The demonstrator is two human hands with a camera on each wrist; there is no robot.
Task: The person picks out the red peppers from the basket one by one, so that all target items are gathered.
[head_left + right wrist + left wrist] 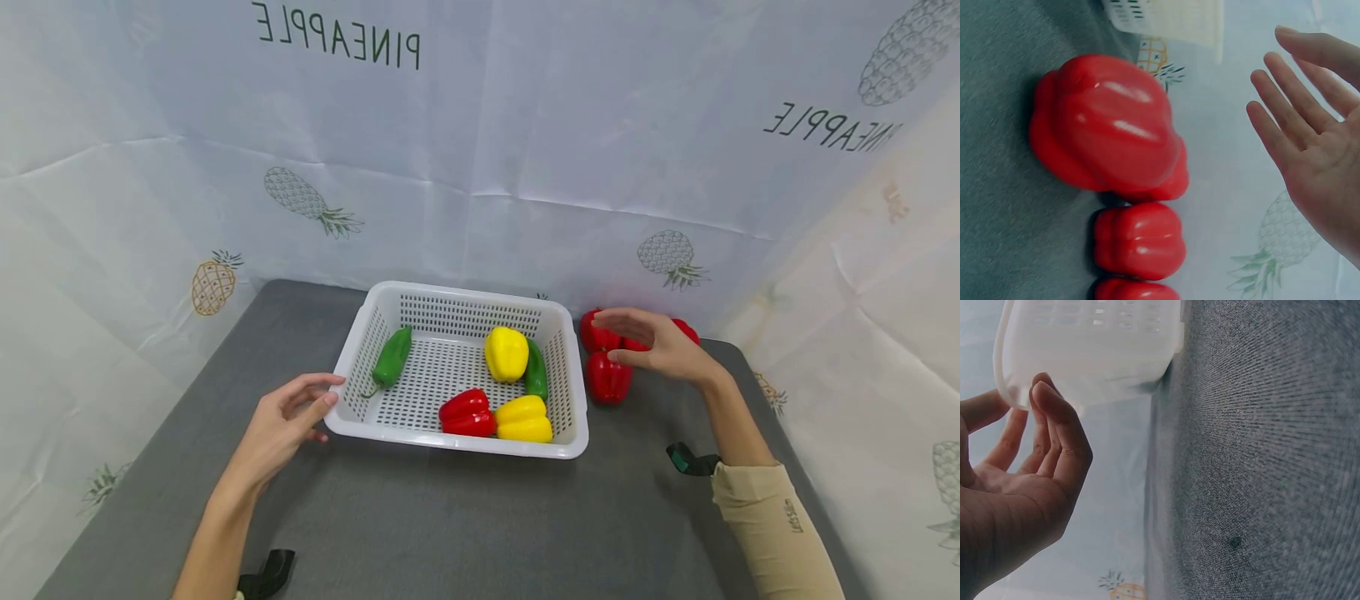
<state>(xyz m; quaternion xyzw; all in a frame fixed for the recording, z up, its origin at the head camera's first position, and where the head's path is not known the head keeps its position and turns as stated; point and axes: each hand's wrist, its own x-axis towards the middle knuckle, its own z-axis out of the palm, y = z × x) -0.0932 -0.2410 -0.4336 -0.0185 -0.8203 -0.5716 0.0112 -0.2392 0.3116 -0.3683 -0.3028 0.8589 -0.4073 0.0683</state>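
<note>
A white perforated plastic basket (457,447) stands on the grey table. At its front left corner my left hand (281,421) lightly holds the rim, thumb and fingertips on the edge with the fingers bent. Inside are a red bell pepper (467,413), a yellow bell pepper (506,354), another yellow bell pepper (525,419), a green chili pepper (392,358) and a second green chili pepper (536,371). Right of the basket, my right hand (660,342) hovers with extended fingers, holding nothing, above several red bell peppers (1110,119), partly hiding them in the head view.
The grey table (480,525) reaches back to a white curtain (465,158) printed with pineapples, which hangs behind and along both sides. A black strap mount (693,461) sits at my right wrist, a similar black mount (267,575) at the left.
</note>
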